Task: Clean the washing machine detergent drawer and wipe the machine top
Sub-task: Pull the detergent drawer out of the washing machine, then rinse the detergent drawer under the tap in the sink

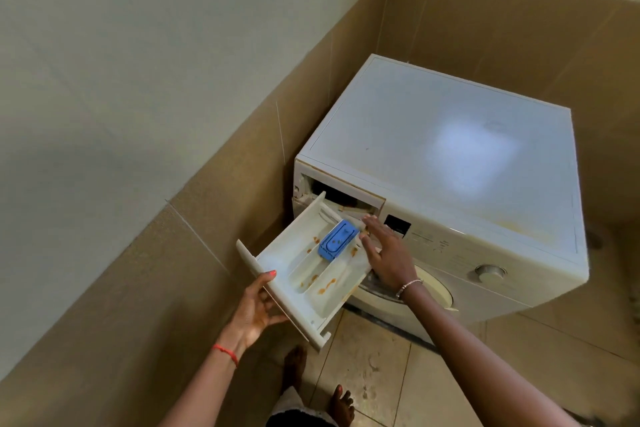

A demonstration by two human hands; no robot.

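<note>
One washer point(450, 156) stands right of centre. Its one drawer point(304, 291) juts toward lower left, its rear end at the slot point(343, 198). The drawer is stained orange and holds one blue cap point(337, 240). The left hand point(256, 308) grips the drawer's front panel. The right hand point(384, 253) lies flat with fingers spread on the drawer's right rim. One dial point(490, 274) shows on the washer's front, and two bare feet point(294, 367) stand at the bottom.

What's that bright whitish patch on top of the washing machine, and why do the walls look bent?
Head view: the patch on the machine top is glare from reflected light; the wide-angle lens bows the straight edges of the wall tiles; the whole picture is slightly soft, so print on the control panel is unreadable, yet orange stains in the detergent drawer show.
</note>
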